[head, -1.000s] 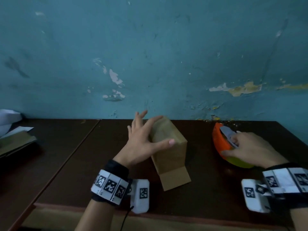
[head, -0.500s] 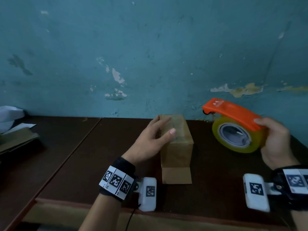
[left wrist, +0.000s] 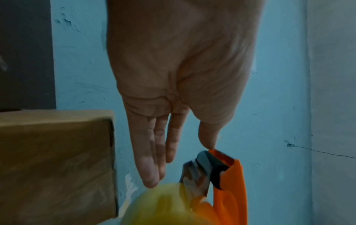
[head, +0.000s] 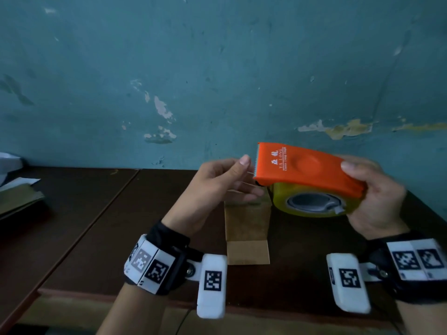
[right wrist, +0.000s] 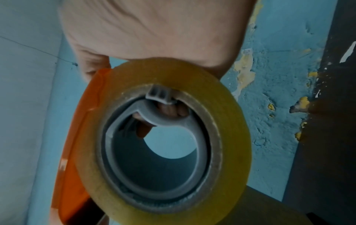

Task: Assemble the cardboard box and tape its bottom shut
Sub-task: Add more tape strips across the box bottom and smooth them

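A small brown cardboard box point(head: 246, 221) stands on the dark table point(head: 121, 226), one flap point(head: 248, 252) lying flat toward me. My right hand point(head: 362, 187) grips an orange tape dispenser point(head: 302, 168) holding a yellowish tape roll point(head: 280, 201), raised just above and right of the box. My left hand point(head: 249, 177) is off the box, fingers straight, at the dispenser's toothed front edge. In the left wrist view the thumb tip point(left wrist: 209, 143) touches the orange dispenser point(left wrist: 231, 190) edge beside the box point(left wrist: 55, 159). The right wrist view is filled by the tape roll point(right wrist: 231, 137).
A peeling blue wall point(head: 217, 81) rises right behind the table. Flattened cardboard and white paper point(head: 19, 197) lie at the far left. A seam point(head: 108, 201) splits the tabletop left of the box. The table's front edge point(head: 96, 293) runs just under my wrists.
My right hand lifted the dispenser off the table and carried it left, over the box. My left hand let go of the box and rose to the dispenser's front edge.
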The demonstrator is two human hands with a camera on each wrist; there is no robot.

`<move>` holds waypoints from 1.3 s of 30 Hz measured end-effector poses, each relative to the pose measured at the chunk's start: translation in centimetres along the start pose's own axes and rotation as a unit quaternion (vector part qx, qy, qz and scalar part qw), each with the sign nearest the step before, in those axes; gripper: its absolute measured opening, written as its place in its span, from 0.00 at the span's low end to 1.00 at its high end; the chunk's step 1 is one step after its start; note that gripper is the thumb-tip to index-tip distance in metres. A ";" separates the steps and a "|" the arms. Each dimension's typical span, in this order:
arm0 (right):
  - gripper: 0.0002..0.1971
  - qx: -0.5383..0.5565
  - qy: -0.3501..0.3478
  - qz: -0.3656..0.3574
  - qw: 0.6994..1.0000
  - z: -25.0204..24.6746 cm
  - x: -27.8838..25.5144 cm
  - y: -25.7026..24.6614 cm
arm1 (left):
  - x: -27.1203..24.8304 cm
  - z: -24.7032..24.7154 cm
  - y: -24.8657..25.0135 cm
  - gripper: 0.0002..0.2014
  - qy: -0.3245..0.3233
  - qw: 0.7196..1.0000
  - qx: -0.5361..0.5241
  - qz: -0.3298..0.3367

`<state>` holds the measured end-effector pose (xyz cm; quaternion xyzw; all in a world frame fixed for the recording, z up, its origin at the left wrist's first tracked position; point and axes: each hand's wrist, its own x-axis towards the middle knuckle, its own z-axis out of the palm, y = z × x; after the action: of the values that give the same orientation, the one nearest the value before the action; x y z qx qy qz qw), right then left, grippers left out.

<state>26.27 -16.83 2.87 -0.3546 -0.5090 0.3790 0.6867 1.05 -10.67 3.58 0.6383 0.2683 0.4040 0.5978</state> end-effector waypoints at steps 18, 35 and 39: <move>0.26 -0.087 -0.038 0.001 0.995 -0.4 -0.2 -0.5 | 0.0 -0.2 -0.9 0.10 -0.024 0.994 -0.104 -0.006; 0.32 -0.144 -0.086 0.005 0.986 -0.3 -0.2 -0.6 | -0.3 -2.9 -1.6 0.02 0.080 0.993 -0.028 0.083; 0.39 -0.137 -0.059 -0.002 0.989 -2.0 -0.2 -1.3 | -0.8 -5.9 -1.5 0.09 0.138 0.985 -0.022 0.105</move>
<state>28.36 -17.76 3.43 -0.4215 -0.5960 0.3247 0.6015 -4.13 -7.92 1.69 0.5877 0.2706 0.5543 0.5237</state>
